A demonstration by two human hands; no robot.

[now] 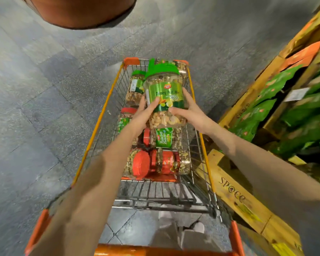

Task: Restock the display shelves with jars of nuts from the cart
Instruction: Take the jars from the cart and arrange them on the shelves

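Both hands clasp one jar: left hand (143, 112) cups its left side, fingers curled onto the label; right hand (187, 111) grips its right side. Green-lidded nut-mix jar (164, 93) is held above the cart (103, 108), which holds more jars; wooden shelves (248, 95) stand right.

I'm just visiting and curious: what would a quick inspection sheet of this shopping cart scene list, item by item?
Surface: grey tiled floor; a wire cart with orange rails stands on it.
Job's things: big green-lidded jar held above the cart; red-lidded jars and a small green-lidded jar sit inside the cart.
Clutter: nothing seen.
Grippers: left hand and right hand both grip the big green-lidded jar from either side.
Cables: nothing seen.
Surroundings: wooden shelves with green bags to the right; wooden pallet beside the cart.
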